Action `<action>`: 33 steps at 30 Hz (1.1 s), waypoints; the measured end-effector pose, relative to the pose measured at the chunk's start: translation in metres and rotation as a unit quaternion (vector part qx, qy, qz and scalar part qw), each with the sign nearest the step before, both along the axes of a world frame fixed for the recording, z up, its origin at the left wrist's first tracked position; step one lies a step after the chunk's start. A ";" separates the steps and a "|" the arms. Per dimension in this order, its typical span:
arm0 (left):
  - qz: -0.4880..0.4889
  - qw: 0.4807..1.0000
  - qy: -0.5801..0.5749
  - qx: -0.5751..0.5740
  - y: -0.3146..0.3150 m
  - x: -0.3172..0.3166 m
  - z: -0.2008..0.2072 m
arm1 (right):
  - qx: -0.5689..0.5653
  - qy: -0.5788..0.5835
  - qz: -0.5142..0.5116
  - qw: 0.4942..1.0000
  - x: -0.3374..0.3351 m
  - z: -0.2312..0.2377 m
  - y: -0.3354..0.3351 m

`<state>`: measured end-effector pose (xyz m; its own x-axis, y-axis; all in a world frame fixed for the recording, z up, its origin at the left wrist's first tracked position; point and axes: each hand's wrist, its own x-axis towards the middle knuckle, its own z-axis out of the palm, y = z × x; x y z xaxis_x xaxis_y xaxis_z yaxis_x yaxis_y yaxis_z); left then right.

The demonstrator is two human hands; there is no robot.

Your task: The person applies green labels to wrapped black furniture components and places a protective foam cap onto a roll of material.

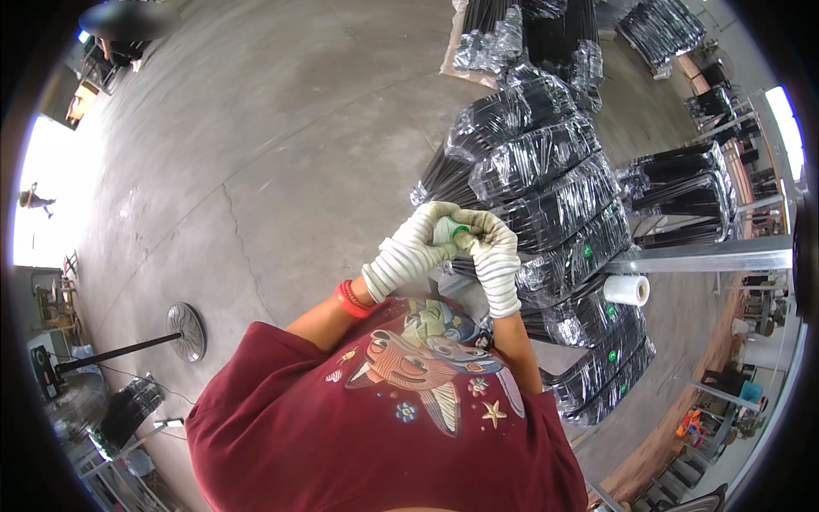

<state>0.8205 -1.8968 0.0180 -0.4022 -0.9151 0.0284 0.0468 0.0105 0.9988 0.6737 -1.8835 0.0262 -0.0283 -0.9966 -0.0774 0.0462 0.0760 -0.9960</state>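
Both my hands wear white knitted gloves with grey bands at the cuffs, and they meet in front of my chest. My left hand (412,247) is closed around a small pale roll with a green edge (449,229); its exact kind is partly hidden by the fingers. Pinched against that green edge are the fingertips of my right hand (494,245), thumb and forefinger together. Just beyond and to the right lie several black bundles (563,218) of long rods wrapped in clear film, stacked in a row. Small green round stickers (588,251) show on some of them.
A metal beam (708,255) runs in from the right, with a roll of clear stretch film (627,290) beside it. More wrapped bundles (674,196) stand farther right. On the left is a fan (77,397) and a round-based stand (185,331) on the concrete floor (281,128).
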 end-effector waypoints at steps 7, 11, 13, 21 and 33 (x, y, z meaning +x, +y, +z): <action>0.024 0.999 0.008 0.041 0.003 0.016 0.009 | -0.063 0.056 0.017 0.996 0.015 0.003 -0.010; 0.104 0.994 -0.029 0.008 0.012 0.019 0.029 | -0.077 0.093 0.043 0.992 0.018 0.015 -0.014; 0.119 0.992 -0.040 -0.030 0.009 0.018 0.010 | -0.099 0.079 0.048 0.991 0.019 0.012 -0.017; 0.185 0.982 -0.021 0.040 0.007 -0.002 0.009 | -0.222 0.058 0.112 0.967 0.010 0.014 -0.029; 0.238 0.968 0.046 0.068 0.026 -0.052 0.045 | -0.146 0.008 -0.094 0.985 -0.103 0.056 -0.034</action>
